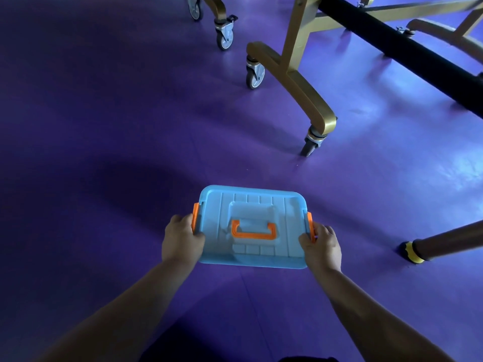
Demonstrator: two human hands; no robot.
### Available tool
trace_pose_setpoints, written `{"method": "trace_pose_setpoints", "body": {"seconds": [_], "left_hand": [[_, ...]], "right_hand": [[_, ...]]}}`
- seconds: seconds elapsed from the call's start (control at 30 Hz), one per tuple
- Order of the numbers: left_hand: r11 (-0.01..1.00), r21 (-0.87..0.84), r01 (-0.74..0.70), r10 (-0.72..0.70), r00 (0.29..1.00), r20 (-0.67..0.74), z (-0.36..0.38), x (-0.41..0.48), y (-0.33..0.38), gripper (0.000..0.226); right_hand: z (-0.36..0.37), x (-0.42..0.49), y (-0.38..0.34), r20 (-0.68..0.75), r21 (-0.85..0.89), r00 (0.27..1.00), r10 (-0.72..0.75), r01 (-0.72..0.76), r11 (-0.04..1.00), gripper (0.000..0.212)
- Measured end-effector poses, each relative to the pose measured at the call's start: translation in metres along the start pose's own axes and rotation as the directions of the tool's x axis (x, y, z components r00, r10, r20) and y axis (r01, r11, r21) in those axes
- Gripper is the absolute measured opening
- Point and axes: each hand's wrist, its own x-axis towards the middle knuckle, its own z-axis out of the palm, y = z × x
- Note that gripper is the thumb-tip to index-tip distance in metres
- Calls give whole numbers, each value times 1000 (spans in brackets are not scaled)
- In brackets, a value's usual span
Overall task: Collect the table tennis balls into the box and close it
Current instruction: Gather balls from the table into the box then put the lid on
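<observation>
Gripping, with left hand (183,239) at the left clip (195,218), the lidded box (217,231) low over the floor (274,288); at the right clip (309,226), right hand (322,246) likewise. Probably light, stiff, slick; best taken at both ends or by the handle (253,229).

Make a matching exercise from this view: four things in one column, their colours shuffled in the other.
Things:
A. box
B. carry handle
C. table leg
D. caster wheel

Colours:
1. gold
2. grey
3. light blue
4. orange

Pairs: A-3, B-4, C-1, D-2
</observation>
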Motion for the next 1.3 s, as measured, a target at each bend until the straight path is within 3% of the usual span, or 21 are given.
{"method": "trace_pose_setpoints", "body": {"seconds": [0.1, 0.33, 0.43, 0.5, 0.57, 0.63, 0.67, 0.77, 0.9, 1.0, 1.1, 1.2, 1.3], "left_hand": [[989, 96, -111, 117, 992, -55, 4, 0, -1, 15], [990, 85, -116, 121, 991, -63, 3, 2, 1, 9], [989, 88, -118, 123, 991, -54, 2, 1, 1, 10], [986, 104, -129, 133, 991, -33, 1, -1, 0, 9], [984, 116, -138, 140, 990, -13, 1, -1, 0, 11], [984, 113, -136, 136, 991, 9, 0, -1, 0, 14], [984, 110, -137, 136, 991, 19, 0, 0, -1, 15], [988, 99, -115, 111, 992, 52, -2, 0, -1, 23], [999, 23, 27, -31, 987, 155, -4, -2, 1, 47], [995, 14, 102, -102, 974, 204, -4, -1, 5, 28], [996, 2, 95, -93, 970, 226, 1, -7, 17, 13], [988, -52, 148, -129, 955, 267, 17, -22, 38, 19], [962, -153, 227, -167, 930, 328, 35, -39, 61, 25]], "right_hand": [[1, 0, 0, -17, -56, 1000, -26, 25, 998, 19], [2, 2, 0, -18, -88, 996, -91, 89, 992, 22], [1, -1, -5, -44, -197, 992, -119, 108, 974, 23], [6, -4, -8, -100, -373, 931, -352, 293, 880, 34], [15, -13, -17, -34, -469, 786, -618, 533, 704, 40], [22, -29, -26, 117, -450, 682, -722, 684, 573, 35], [25, -36, -28, 176, -431, 665, -726, 715, 550, 34], [26, -44, -30, 242, -409, 700, -671, 701, 584, 36], [24, -42, -21, 170, -393, 817, -551, 569, 722, 45], [20, -47, -5, 33, -294, 916, -400, 392, 872, 60], [11, -54, 3, -136, -226, 957, -258, 224, 948, 60], [4, -57, 0, -220, 98, 973, 71, -50, 994, 73], [4, -57, -3, -46, 425, 932, 359, -307, 852, 78]]}}
